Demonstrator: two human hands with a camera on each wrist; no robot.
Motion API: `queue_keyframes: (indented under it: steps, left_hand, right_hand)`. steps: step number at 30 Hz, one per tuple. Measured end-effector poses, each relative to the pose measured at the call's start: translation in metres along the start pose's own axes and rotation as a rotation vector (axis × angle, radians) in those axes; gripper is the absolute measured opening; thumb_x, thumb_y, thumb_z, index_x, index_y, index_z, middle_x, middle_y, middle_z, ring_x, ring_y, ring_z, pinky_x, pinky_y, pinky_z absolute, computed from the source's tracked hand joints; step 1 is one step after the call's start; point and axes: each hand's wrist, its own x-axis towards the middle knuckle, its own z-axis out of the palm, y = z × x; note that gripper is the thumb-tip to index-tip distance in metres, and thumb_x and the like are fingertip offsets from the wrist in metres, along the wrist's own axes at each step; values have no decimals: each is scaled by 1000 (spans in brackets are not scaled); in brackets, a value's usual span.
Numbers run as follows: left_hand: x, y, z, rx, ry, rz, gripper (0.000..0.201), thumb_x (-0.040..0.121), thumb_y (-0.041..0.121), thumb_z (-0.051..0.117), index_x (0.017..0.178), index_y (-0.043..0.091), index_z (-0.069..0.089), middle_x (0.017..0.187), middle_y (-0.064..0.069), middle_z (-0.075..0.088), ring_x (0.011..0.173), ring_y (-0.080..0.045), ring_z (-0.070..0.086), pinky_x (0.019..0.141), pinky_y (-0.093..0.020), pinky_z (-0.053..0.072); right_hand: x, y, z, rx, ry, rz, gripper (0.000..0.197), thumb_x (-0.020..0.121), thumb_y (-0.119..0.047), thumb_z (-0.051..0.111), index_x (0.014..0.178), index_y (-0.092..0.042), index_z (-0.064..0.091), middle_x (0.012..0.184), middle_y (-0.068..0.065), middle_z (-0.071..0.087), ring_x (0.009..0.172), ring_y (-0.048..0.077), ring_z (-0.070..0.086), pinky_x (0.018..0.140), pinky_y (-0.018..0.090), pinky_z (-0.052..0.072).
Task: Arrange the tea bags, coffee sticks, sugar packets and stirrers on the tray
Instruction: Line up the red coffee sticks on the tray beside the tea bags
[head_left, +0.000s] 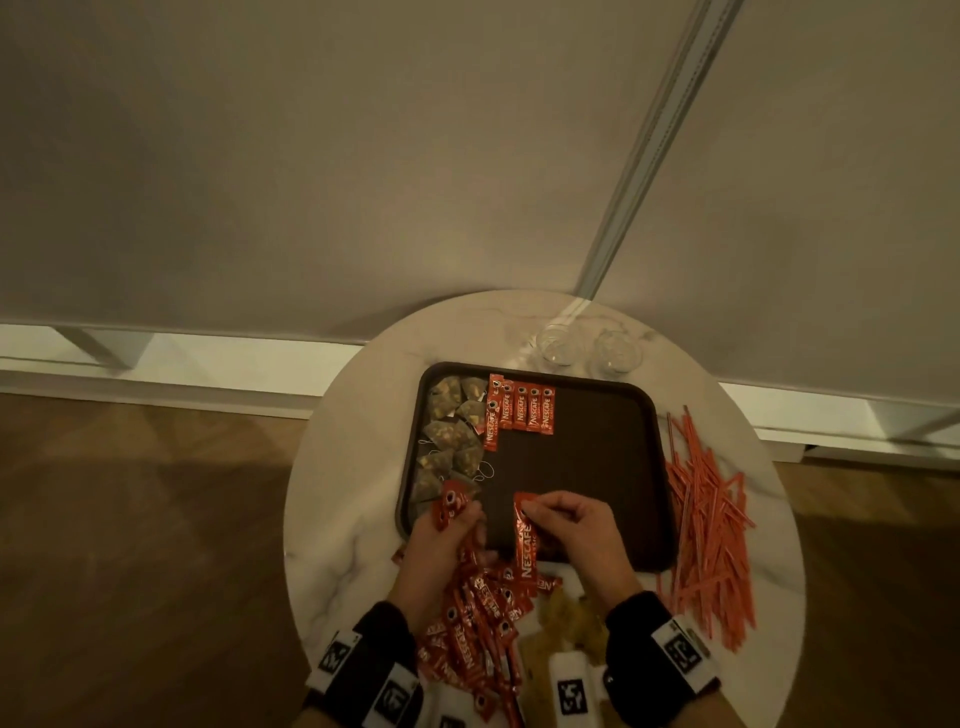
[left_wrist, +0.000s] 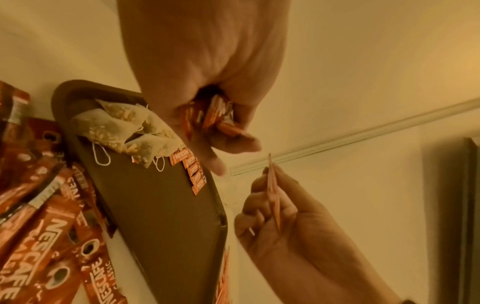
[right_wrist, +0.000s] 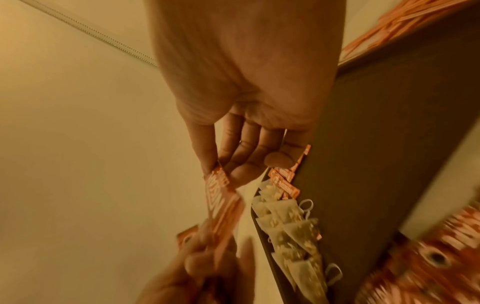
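tea bags (head_left: 448, 441) and five coffee sticks (head_left: 521, 413) sit on the tray (head_left: 597, 467); stirrers (head_left: 709, 525) and sugar wait. left hand (head_left: 447, 540) grips sticks, right hand (head_left: 571, 525) pinches one.

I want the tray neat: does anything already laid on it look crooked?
Yes. In the row of coffee sticks at the tray's far edge, the leftmost stick reaches nearer than the other four and lies slightly tilted, against the tea bags.
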Motion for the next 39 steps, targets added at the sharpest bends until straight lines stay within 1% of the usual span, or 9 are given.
queue_keyframes:
  steps: [3, 7, 10, 14, 17, 22, 25, 32, 39]
  left_hand:
    - [0, -1, -1, 63, -80, 47, 15, 99, 17, 54, 106, 6, 61, 72, -3, 57, 50, -11, 53, 51, -24, 48]
    - [8, 5, -4, 461, -154, 108, 14, 90, 29, 68, 92, 16, 71, 80, 1, 74, 75, -10, 70, 74, -24, 53]
    - [16, 15, -6, 616, -236, 108, 11, 88, 28, 72, 88, 17, 71, 88, -3, 75, 83, -15, 72, 79, -28, 56]
    - [27, 27, -4, 673, -247, 196, 11, 91, 27, 69, 87, 17, 69, 80, -8, 73, 64, -32, 65, 65, -38, 56]
    - [35, 30, -1, 715, -253, 241, 12, 92, 27, 68, 88, 15, 69, 68, 3, 69, 47, -12, 53, 52, -27, 48]
    - [47, 38, 4, 965, -352, 381, 9, 86, 29, 74, 94, 23, 74, 88, 7, 73, 84, -2, 66, 84, -28, 55]
    - [56, 46, 8, 1097, -334, 458, 13, 85, 31, 75, 95, 22, 75, 89, 8, 71, 85, -4, 64, 85, -32, 54]
    - [93, 62, 14, 1051, -309, 292, 4, 87, 28, 74, 88, 26, 70, 87, 5, 73, 83, -5, 68, 83, -29, 56]
    - [157, 78, 19, 1304, -364, 259, 18, 82, 30, 78, 84, 35, 61, 93, 10, 69, 90, -4, 64, 91, -32, 53]
  right_hand:
    - [-10, 13, 7, -1, 2, 9, 17, 85, -9, 72, 95, 5, 72, 75, 11, 73, 60, 12, 64, 56, 19, 51]
    - [-15, 25, 10, -1, -6, 29, 17, 83, -8, 75, 94, 6, 73, 85, 20, 74, 70, 21, 70, 66, 26, 58]
    - [-14, 29, 8, -19, -8, 33, 13, 83, -9, 75, 91, 1, 75, 85, 16, 75, 78, 24, 72, 75, 32, 60]
    - [-8, 32, 6, -73, -17, -23, 11, 83, -14, 77, 87, -4, 77, 84, 14, 75, 75, 16, 69, 72, 25, 56]
    - [-1, 31, 4, -121, -14, -46, 8, 81, -12, 79, 84, -5, 76, 78, 8, 74, 68, 10, 65, 65, 19, 51]
    - [12, 26, -2, -125, -9, -120, 6, 83, -7, 76, 88, -10, 76, 83, 7, 74, 76, 17, 69, 71, 25, 56]
    - [18, 27, -3, -126, -19, -182, 7, 87, -16, 72, 88, -11, 77, 85, 10, 73, 76, 15, 66, 70, 24, 53]
    - [37, 37, -6, -66, -30, -64, 8, 86, -12, 74, 93, -8, 77, 88, 8, 76, 80, 17, 71, 73, 23, 57]
    - [83, 58, -12, -122, 7, 97, 14, 86, -14, 74, 99, -10, 75, 91, 3, 76, 80, 13, 71, 74, 19, 55]
